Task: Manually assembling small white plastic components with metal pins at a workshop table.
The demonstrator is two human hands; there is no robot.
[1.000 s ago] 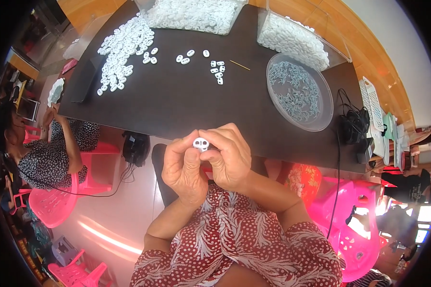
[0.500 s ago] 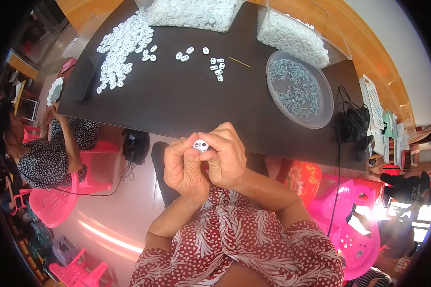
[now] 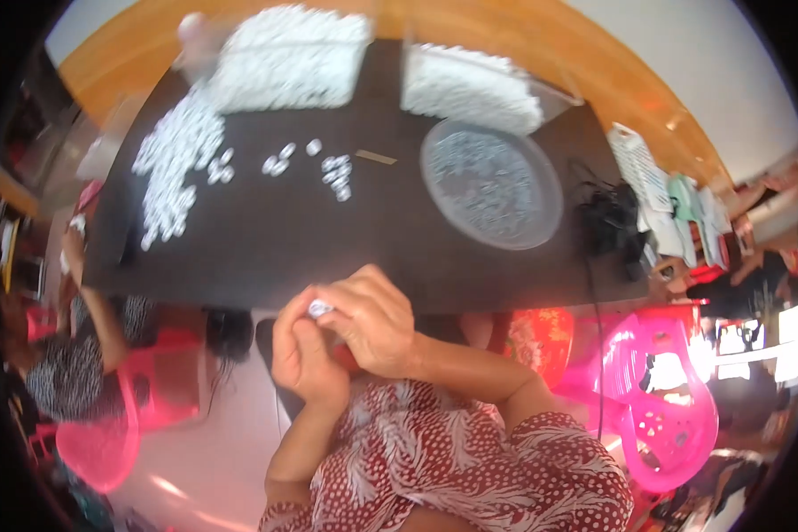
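White piece (image 3: pixel 319 308), its completion unclear, is pinched between your left hand (image 3: pixel 309 362) and right hand (image 3: pixel 372 324), with a large loose pile (image 3: pixel 179 146) apparently left.

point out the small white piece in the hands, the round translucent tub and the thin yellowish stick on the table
small white piece (image 3: pixel 319 308): head view, on its exposed face
round translucent tub (image 3: pixel 551 208): head view, on its right-hand wall
thin yellowish stick (image 3: pixel 376 158): head view, mid-length, blurred
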